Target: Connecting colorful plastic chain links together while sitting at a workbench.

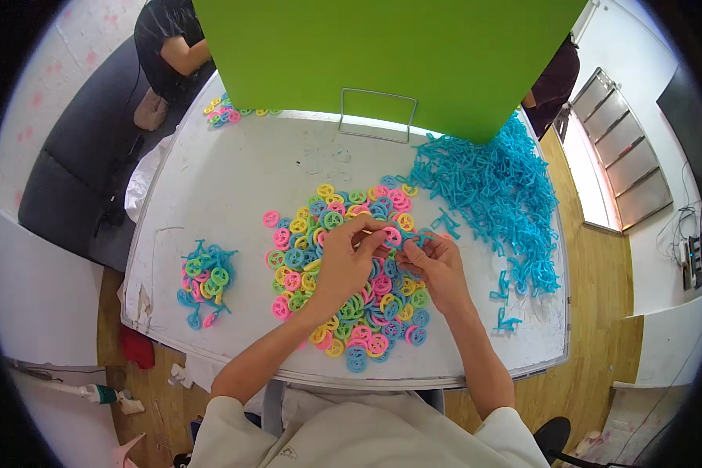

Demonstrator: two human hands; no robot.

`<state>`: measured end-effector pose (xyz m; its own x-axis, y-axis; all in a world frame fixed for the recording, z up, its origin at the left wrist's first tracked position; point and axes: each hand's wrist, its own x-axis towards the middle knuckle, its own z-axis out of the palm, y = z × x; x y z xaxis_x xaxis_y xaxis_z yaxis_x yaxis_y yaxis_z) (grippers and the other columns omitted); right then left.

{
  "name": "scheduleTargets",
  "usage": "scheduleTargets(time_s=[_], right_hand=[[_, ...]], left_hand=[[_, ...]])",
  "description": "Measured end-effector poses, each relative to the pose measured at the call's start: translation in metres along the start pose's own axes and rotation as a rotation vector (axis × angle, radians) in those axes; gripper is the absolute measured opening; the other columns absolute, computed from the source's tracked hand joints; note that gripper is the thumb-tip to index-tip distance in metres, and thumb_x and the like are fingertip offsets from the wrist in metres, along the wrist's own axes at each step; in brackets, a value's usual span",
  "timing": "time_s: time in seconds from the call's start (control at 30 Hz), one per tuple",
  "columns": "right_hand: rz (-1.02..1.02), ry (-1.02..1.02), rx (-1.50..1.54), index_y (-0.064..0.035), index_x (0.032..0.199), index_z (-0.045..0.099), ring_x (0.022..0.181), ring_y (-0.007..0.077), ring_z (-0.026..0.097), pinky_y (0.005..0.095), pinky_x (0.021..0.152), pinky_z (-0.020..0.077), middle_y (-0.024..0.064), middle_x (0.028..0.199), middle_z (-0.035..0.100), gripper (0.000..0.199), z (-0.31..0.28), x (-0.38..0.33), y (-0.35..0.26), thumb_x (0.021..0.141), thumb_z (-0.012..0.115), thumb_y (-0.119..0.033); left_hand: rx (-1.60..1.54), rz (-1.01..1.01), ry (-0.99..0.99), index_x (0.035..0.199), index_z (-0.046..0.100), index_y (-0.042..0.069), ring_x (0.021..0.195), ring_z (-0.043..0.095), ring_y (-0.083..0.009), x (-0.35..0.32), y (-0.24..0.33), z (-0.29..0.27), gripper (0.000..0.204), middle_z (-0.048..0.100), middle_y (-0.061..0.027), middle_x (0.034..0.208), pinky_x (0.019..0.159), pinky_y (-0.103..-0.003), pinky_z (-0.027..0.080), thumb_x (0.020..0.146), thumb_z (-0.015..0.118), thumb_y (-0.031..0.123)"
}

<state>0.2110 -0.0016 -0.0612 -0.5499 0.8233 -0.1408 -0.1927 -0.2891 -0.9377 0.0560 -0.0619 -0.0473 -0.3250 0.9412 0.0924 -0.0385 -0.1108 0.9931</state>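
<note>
Over the middle of the table, my left hand (343, 265) pinches a small pink plastic wheel (392, 238) between thumb and fingers. My right hand (442, 273) is closed on a thin blue plastic part (423, 235), held right against the wheel; whether the two are joined is hidden by the fingers. Beneath both hands spreads a heap of small spoked wheels (359, 331) in pink, yellow, green and blue. At the back right lies a large pile of blue plastic parts (483, 179). To the left sits a smaller cluster of blue parts with wheels (205, 273).
A tall green panel (382, 54) stands across the table's far side, with a bent wire frame (378, 140) at its foot. Some wheels (225, 113) lie at the far left corner. A person's arm (186, 54) shows beyond it; another person (558, 78) is behind the panel's right edge.
</note>
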Motion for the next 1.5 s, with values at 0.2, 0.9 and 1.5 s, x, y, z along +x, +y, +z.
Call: scheduleTargets(time_s=[0.2,0.9,1.5], right_hand=[[0.093,0.117,0.135,-0.0011,0.094,0.062,0.081,0.0157,0.066,0.0292,0.073,0.0547,0.0068,0.088,0.066,0.019,0.006,-0.001,0.008,0.089,0.066,-0.018],[-0.048,0.137,0.037,-0.0046,0.126,0.047,0.094,0.0152,0.063,0.0282,0.080,0.0518,0.0090,0.112,0.060,0.038,0.002,0.005,-0.002,0.096,0.053,-0.027],[-0.102,-0.147,0.510,-0.0061,0.129,0.040,0.105,0.0267,0.062,0.0375,0.089,0.0535,0.0234,0.130,0.049,0.031,-0.006,0.000,-0.022,0.101,0.040,-0.020]], left_hand=[[0.133,0.118,0.076,0.094,0.060,-0.004,0.070,0.063,-0.0146,-0.006,0.003,0.008,0.010,0.062,-0.0091,0.081,0.062,-0.026,0.052,0.087,0.053,-0.006],[0.501,0.542,0.016,0.097,0.067,0.004,0.075,0.064,-0.0186,-0.001,0.004,0.005,0.020,0.064,-0.0094,0.090,0.064,-0.027,0.052,0.081,0.061,-0.005],[0.974,0.504,-0.075,0.104,0.063,0.006,0.087,0.056,-0.0281,0.025,-0.025,0.000,0.033,0.055,-0.0122,0.089,0.076,-0.039,0.047,0.073,0.070,0.005]])
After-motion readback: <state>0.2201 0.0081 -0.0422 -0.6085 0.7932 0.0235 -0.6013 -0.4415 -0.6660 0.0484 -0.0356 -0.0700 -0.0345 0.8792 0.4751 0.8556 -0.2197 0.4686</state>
